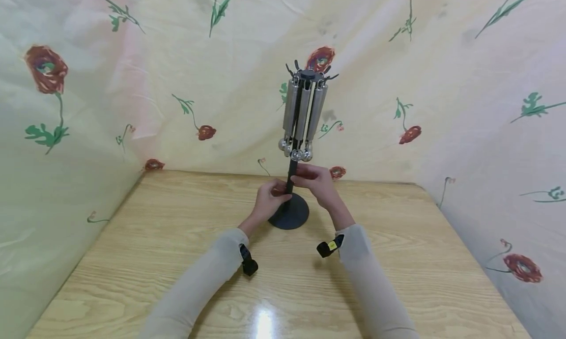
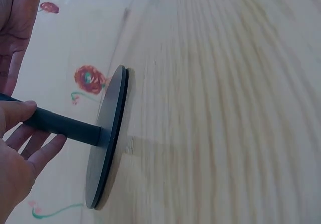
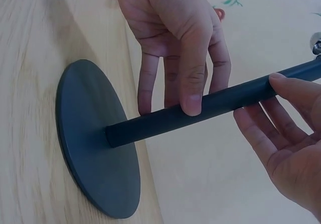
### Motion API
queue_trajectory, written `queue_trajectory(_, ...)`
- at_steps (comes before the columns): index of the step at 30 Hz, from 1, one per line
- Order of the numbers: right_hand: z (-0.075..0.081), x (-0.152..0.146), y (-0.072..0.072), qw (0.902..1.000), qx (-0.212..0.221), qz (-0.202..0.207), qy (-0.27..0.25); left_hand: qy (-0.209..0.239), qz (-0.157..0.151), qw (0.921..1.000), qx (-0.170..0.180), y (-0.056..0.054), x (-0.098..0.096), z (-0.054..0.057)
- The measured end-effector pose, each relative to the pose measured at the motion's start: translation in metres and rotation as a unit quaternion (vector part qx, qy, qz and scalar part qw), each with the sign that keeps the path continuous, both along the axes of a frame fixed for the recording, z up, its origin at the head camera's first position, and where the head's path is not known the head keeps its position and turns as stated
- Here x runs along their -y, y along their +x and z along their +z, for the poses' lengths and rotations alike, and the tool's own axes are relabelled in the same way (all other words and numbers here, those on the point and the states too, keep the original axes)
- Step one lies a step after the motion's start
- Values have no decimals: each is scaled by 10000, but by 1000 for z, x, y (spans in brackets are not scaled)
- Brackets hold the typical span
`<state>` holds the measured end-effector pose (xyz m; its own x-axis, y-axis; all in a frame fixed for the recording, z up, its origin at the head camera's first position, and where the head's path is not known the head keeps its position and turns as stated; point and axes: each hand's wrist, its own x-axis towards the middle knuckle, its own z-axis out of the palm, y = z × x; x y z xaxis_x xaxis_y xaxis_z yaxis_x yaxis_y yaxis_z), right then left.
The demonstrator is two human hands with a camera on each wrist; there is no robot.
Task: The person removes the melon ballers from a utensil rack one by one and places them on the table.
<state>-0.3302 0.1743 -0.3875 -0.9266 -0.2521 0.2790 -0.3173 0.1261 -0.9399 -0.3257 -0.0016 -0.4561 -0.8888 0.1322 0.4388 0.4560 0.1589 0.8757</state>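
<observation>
Black stand (image 1: 293,170), axis upright, base (image 1: 297,214) down

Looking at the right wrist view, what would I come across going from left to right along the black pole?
Round black base, then the left hand, then the right hand.

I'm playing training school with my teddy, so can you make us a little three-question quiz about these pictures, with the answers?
1. Which holds the black pole higher up: the left grip or the right grip?
2. True or false: the silver rods hang above both grips.
3. The base is: A) square, B) round, C) triangular.

Key: 1. The right grip. 2. True. 3. B.
</observation>
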Motion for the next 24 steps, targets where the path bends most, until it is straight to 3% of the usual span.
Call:
queue_trajectory(9, 1, -34, -1, 9999, -67, 64, 102, 159, -96, 9998, 60, 1, -32, 1)
queue_trajectory(24, -1, -77, -6, 9995, 9, 271, 138, 509, 49, 9984, 221, 4, -76, 0)
